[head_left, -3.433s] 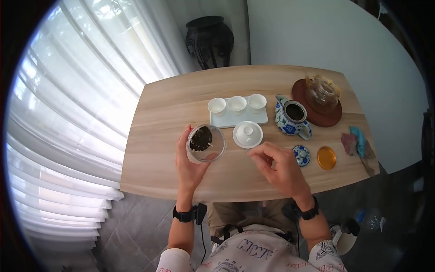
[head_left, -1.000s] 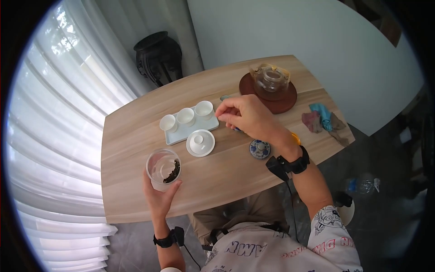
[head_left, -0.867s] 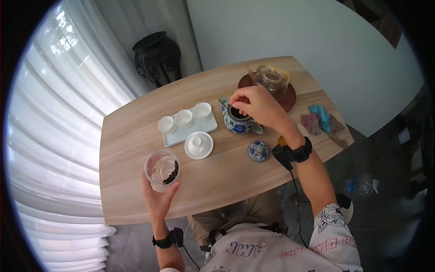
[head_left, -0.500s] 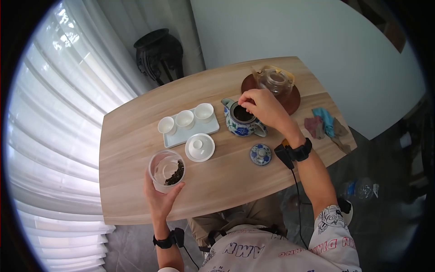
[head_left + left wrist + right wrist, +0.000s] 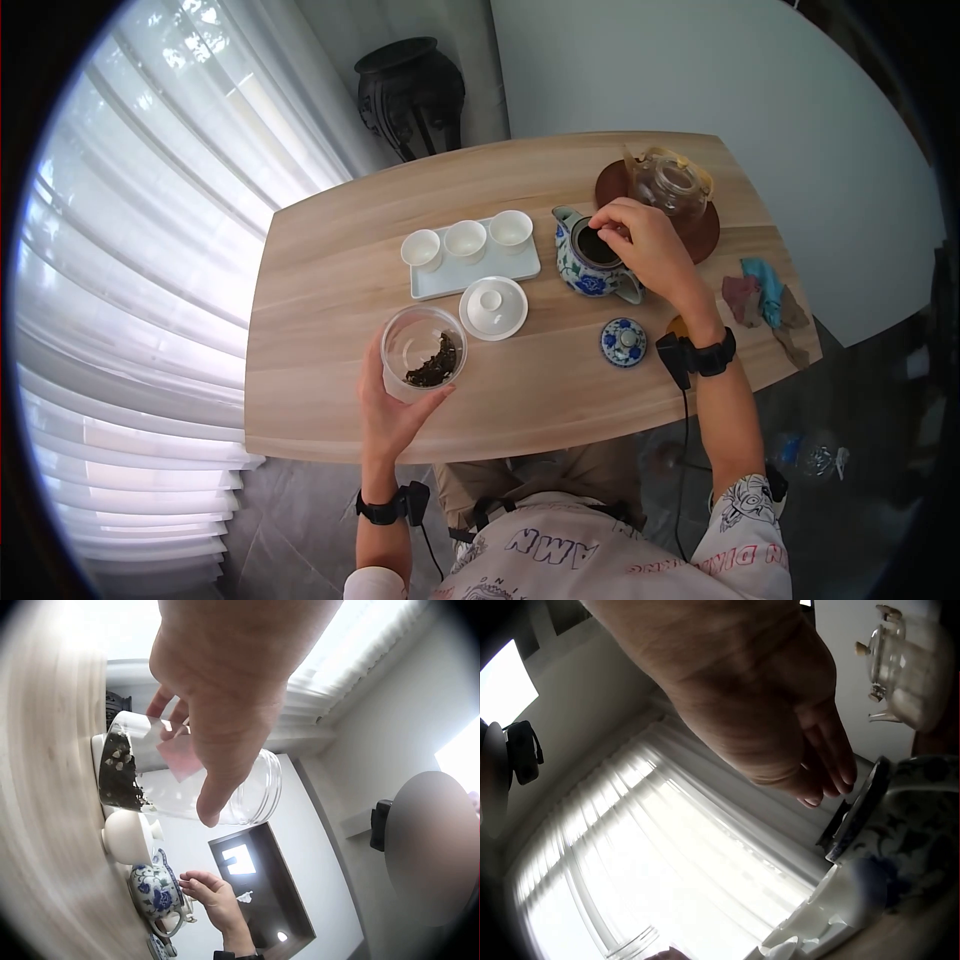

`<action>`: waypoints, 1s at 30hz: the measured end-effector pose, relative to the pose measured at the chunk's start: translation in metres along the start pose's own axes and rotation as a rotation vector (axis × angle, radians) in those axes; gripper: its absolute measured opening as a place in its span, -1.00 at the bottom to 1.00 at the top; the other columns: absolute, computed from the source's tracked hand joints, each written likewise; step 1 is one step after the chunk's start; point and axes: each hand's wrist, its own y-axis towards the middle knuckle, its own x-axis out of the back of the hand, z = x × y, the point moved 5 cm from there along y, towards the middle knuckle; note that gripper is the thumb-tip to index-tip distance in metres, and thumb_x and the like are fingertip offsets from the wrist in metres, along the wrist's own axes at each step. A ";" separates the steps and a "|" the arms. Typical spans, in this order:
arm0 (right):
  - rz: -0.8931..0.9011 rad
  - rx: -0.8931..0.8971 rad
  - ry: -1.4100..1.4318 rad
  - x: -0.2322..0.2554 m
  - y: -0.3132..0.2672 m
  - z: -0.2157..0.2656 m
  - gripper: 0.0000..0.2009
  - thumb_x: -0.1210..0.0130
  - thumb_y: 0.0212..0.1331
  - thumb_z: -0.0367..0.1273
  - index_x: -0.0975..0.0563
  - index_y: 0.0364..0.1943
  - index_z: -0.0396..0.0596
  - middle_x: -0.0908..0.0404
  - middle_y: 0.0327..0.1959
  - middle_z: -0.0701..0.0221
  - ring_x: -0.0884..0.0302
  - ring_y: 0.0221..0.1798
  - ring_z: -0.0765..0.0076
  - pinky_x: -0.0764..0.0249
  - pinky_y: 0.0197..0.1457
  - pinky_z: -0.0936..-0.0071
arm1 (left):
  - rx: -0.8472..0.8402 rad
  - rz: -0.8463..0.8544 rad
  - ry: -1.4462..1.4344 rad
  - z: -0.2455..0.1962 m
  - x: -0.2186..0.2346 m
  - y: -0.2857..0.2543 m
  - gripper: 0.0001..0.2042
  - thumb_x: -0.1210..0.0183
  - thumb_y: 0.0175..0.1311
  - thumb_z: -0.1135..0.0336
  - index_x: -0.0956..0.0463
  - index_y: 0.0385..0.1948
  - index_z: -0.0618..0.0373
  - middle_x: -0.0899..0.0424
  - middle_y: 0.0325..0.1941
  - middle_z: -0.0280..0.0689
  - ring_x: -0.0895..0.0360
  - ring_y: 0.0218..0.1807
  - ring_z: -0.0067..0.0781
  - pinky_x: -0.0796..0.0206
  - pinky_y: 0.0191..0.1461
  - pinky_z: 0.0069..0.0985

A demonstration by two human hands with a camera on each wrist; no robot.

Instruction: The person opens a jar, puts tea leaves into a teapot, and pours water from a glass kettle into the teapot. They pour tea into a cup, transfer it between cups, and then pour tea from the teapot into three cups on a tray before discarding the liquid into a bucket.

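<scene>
My left hand (image 5: pixel 394 408) grips a clear plastic jar (image 5: pixel 424 346) around its side, thumb on the near side. Dark tea leaves (image 5: pixel 118 776) lie heaped in the bottom of the jar. My right hand (image 5: pixel 652 252) hovers over the mouth of the lidless blue-and-white teapot (image 5: pixel 590 275), its fingertips bunched together and pointing down. In the right wrist view these fingers (image 5: pixel 832 761) hang right at the teapot's rim. I cannot tell whether any leaves are pinched between them. The teapot's floral lid (image 5: pixel 623 342) lies on the table near its handle.
Three white cups (image 5: pixel 466 241) stand on a pale tray (image 5: pixel 475 278). In front sits a white lidded bowl (image 5: pixel 493 309). At the back right a glass teapot (image 5: pixel 672 185) rests on a brown round board (image 5: pixel 708 232). Crumpled cloths (image 5: pixel 768 290) lie by the right edge.
My right hand has gone from above the table's front to the blue-and-white teapot's mouth, where it stays. The left hand keeps the jar, whose leaves have shifted. The head view has turned.
</scene>
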 end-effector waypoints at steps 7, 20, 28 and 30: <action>0.000 -0.008 0.063 -0.001 -0.004 0.000 -0.80 -0.23 0.29 -0.53 -0.63 -0.03 -0.24 -0.61 0.18 0.24 -0.66 -0.06 0.24 -0.61 0.01 0.38 | -0.013 -0.018 0.014 0.002 -0.002 -0.003 -0.04 -0.69 -0.11 0.28 -0.34 0.42 0.31 -0.61 0.32 -0.07 -0.56 0.37 -0.15 -0.38 0.44 -0.21; -0.022 -0.189 0.014 0.028 -0.079 0.019 -0.81 -0.29 0.29 -0.43 -0.64 -0.06 -0.17 -0.65 -0.20 0.31 -0.66 -0.27 0.22 -0.55 -0.18 0.28 | 0.077 0.021 -0.083 0.008 0.000 -0.014 0.07 -0.66 0.00 0.17 -0.16 0.55 0.32 -0.47 0.48 -0.04 -0.42 0.50 -0.13 -0.25 0.56 -0.13; 0.035 -0.243 -0.159 -0.015 -0.145 -0.005 -0.73 -0.36 0.24 -0.34 -0.63 -0.03 -0.12 -0.61 -0.13 0.28 -0.65 -0.20 0.03 -0.54 -0.13 0.16 | 0.083 0.064 -0.117 0.012 -0.008 -0.021 0.06 -0.67 0.00 0.18 -0.18 0.54 0.34 -0.47 0.48 -0.04 -0.42 0.50 -0.16 -0.24 0.56 -0.15; 0.036 -0.232 -0.158 -0.023 -0.144 -0.006 -0.73 -0.37 0.23 -0.35 -0.63 -0.04 -0.11 -0.61 -0.14 0.28 -0.65 -0.19 0.04 -0.54 -0.13 0.17 | 0.094 0.056 -0.131 0.010 -0.010 -0.023 0.06 -0.68 -0.02 0.21 -0.19 0.53 0.35 -0.49 0.46 -0.05 -0.44 0.48 -0.17 -0.26 0.55 -0.17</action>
